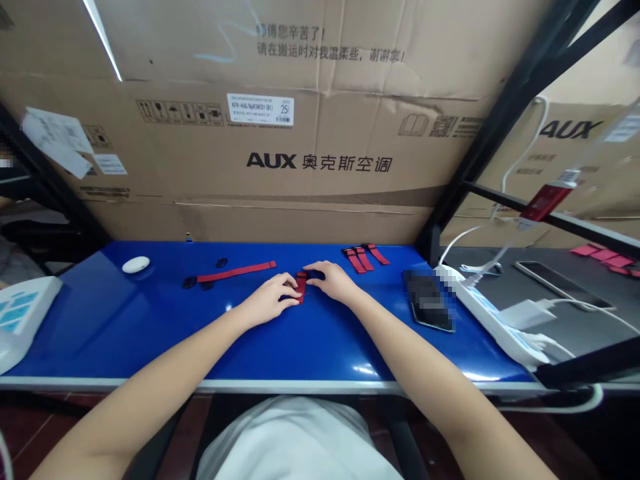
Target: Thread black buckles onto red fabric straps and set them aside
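My left hand [270, 298] and my right hand [333, 280] meet over a short folded red strap [301, 285] lying on the blue table [150, 327]. The fingers of both hands are curled and press on the strap from either side. A long red strap [236, 271] lies flat to the left, with small black buckles [189, 282] at its end and another black piece [222, 262] behind it. Several folded red straps [364, 257] sit in a row to the right of my hands.
A white oval object [136, 264] rests at the back left, a white device [23, 313] at the left edge. A phone [429, 300] and a white power strip [495, 320] with cables lie right. Large cardboard boxes [280, 133] stand behind.
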Available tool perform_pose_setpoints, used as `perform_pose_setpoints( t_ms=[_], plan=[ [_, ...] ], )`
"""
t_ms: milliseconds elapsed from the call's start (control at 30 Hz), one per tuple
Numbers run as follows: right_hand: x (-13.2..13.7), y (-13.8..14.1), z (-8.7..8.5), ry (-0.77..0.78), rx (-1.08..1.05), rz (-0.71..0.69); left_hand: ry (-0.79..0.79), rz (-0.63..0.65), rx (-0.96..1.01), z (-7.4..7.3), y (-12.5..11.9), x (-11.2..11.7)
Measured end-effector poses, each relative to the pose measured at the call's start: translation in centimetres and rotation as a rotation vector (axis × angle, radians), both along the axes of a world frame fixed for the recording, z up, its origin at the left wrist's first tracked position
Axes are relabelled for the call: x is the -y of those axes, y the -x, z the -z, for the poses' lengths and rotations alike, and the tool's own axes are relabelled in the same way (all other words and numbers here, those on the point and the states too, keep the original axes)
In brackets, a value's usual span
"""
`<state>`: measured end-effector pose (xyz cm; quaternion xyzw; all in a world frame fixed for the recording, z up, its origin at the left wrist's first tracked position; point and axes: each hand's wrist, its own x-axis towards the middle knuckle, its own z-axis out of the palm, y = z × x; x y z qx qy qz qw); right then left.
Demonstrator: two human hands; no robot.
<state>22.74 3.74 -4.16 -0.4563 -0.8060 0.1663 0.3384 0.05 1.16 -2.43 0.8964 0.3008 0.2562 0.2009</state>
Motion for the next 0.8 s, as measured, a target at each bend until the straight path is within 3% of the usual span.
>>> perform_pose_setpoints(
  t_ms=[100,267,400,500,567,700,800],
  plan=[
    [0.0,0.2,0.3,-0.007,0.009,0.012,-0.018,0.005,-0.016,0.3,-0.2,-0.3],
    [0.5,0.3,-0.1,-0.038,0.012,-0.108,0.011,0.049,-0.033,-0.3,0.6,-0.1],
    [1.0,0.7,-0.5,-0.010,-0.014,-0.147,0.036,-0.069,0.033,-0.1,0.5,-0.2],
    [1.5,1.6,-0.4,0.081,-0.140,-0.160,0.031,-0.210,0.066,0.6,-0.3,-0.6],
    [1.8,2.2,-0.2,0.152,-0.230,-0.155,0.024,-0.233,0.078,0.9,-0.9,-0.9],
    [2.1,2.6,-0.1,0.287,-0.391,-0.172,0.058,-0.160,0.087,0.7,-0.8,-0.7],
    [2.3,2.2,-0.6,0.453,-0.542,-0.275,0.018,-0.088,0.072,0.1,-0.3,-0.1]
  ],
)
